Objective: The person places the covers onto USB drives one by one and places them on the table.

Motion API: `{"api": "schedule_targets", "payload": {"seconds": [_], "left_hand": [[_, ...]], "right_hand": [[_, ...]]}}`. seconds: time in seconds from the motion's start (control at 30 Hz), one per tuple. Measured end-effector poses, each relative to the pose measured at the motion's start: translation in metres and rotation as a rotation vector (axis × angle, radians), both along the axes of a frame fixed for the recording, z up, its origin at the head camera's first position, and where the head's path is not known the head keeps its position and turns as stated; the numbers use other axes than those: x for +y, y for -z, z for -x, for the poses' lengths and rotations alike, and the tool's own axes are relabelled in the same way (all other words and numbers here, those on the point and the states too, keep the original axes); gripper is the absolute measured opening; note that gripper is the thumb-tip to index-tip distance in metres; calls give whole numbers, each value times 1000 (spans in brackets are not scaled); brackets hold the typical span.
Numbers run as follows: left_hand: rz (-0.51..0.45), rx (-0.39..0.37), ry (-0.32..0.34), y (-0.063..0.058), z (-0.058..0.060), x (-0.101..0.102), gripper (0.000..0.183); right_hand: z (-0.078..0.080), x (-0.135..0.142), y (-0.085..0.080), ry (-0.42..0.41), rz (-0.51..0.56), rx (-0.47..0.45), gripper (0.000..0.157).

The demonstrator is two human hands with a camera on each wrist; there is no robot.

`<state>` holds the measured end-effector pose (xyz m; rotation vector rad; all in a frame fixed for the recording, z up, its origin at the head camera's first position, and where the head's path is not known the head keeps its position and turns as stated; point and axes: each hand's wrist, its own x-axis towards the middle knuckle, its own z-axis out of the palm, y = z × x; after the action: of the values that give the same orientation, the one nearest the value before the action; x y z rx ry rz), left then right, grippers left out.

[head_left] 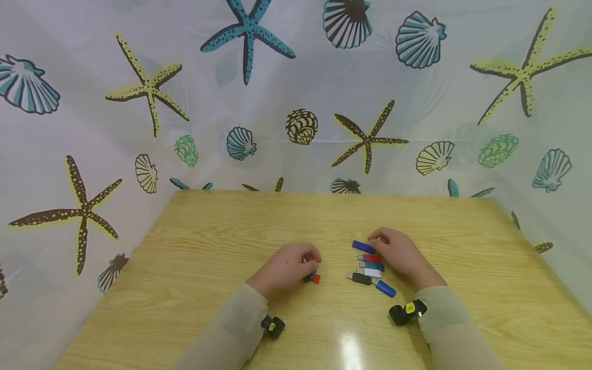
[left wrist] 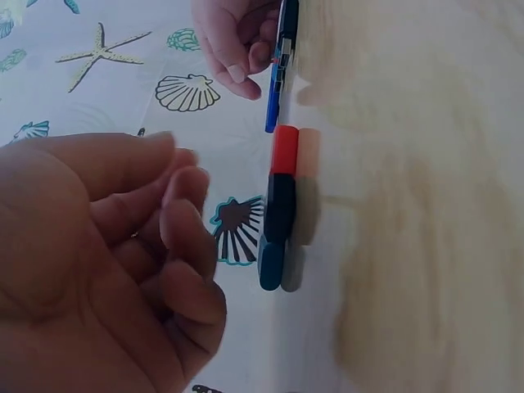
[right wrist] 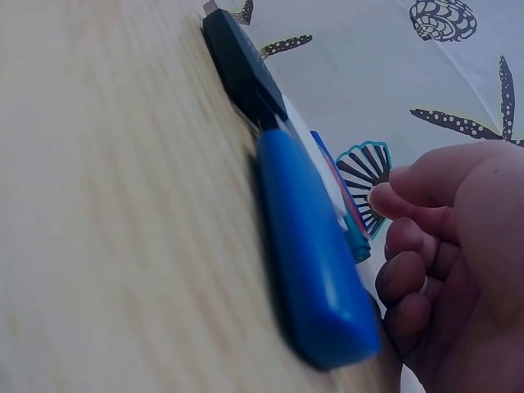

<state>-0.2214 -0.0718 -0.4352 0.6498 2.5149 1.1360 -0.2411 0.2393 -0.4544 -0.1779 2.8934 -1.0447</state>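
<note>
the right hand (head_left: 401,253), fingers narrow and seemingly empty, is nearer: the oblong blue plastic usb stick (head_left: 362,246) lies just left of them, long axis toward them (left hand (head_left: 288,265), loosely curled, farther).

Cannot read any word, number or brand in the three views. In the head view, can spot a small yellow label (head_left: 272,327) on the left wrist camera (head_left: 278,328) and a second yellow label (head_left: 410,308) on the right wrist camera (head_left: 398,315), but cannot decipher either, being too tiny and blurred. Cannot make out lettering on the white USB stick (head_left: 371,273), nor, closer up in the right wrist view, on the black USB stick (right wrist: 241,70) or the blue USB stick (right wrist: 315,254).
</note>
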Motion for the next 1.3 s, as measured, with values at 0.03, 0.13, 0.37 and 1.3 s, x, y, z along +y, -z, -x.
{"api": "schedule_targets", "payload": {"seconds": [0.03, 0.13, 0.37, 1.3], "left_hand": [[30, 14, 9, 0, 0, 1, 11], [103, 53, 35, 2, -1, 3, 11], [225, 123, 138, 1, -5, 7, 10], [248, 123, 89, 0, -11, 9, 8]], "right_hand": [[0, 0, 0, 4, 3, -4, 28], [0, 0, -1, 3, 12, -11, 28], [0, -1, -1, -5, 38, -32, 31], [3, 1, 3, -35, 28, -18, 29]]}}
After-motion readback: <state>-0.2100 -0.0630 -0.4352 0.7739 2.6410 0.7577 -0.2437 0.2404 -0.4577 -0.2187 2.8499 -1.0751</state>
